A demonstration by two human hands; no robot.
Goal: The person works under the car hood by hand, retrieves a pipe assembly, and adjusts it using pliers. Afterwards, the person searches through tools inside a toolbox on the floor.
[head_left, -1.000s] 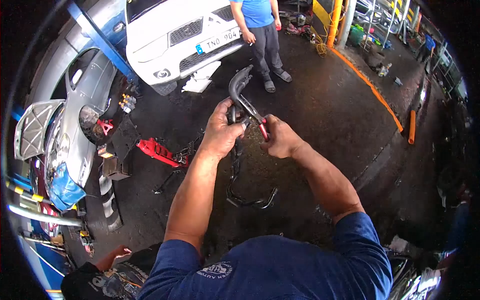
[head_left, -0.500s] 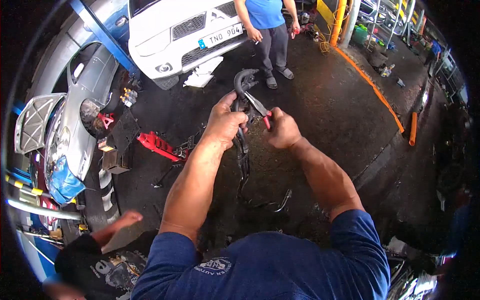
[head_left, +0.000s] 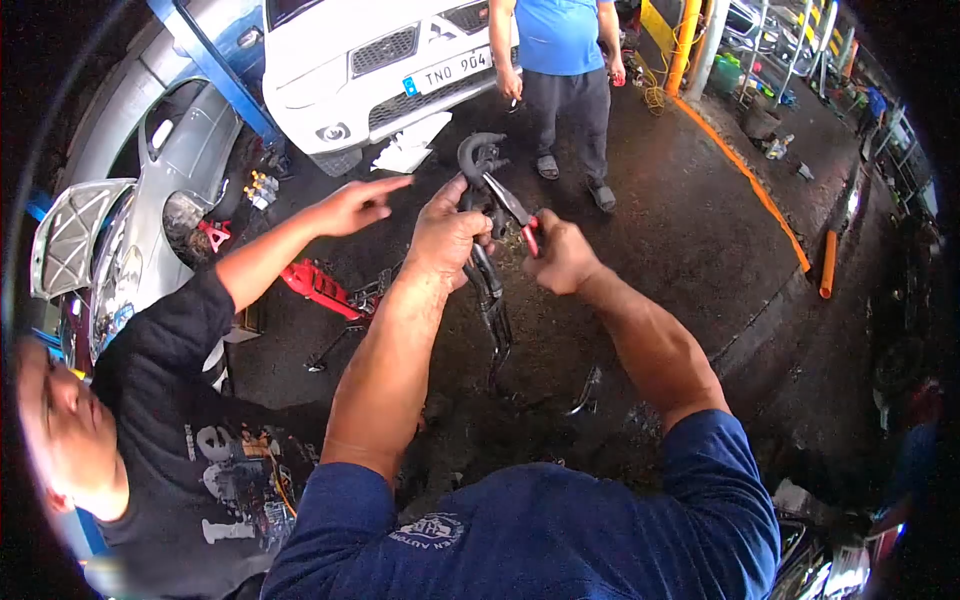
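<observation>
Two bare hands are at work in front of the white car (head_left: 320, 95), and both are busy! The left hand (head_left: 445, 235) has its fingers curled round the black hose (head_left: 467, 155), held up before the white car's bumper, the bend on top. The right hand (head_left: 562, 258) is closed round the red handles of the pliers (head_left: 512, 205), their long nose slanting up to the hose; whether the tips grip it or just touch, we can't tell. The left palm hides where hose meets dark tubes (head_left: 490, 300), which drop away into dim floor. Further from the white car lies a blurry bent metal end (head_left: 585, 390), its join lost in shadow. The frame cuts off the white car's top and the head of the person in blue (head_left: 562, 40) standing beside it.

Now the lettering: the white car's plate (head_left: 447, 76) reads TNO 904, beneath a three-diamond emblem (head_left: 441, 30). A navy sleeve logo (head_left: 428, 530) gives only part of "AUTOW".

Underfoot, it's dark, stained workshop floor (head_left: 660, 260). Left of the white car comes a blue post (head_left: 225, 80), then a silver car (head_left: 190, 135); nearer us, a red jack (head_left: 320, 288) and a co-worker's pointing hand (head_left: 350, 208). Well right of the white car, an orange pipe (head_left: 828, 265)!
</observation>
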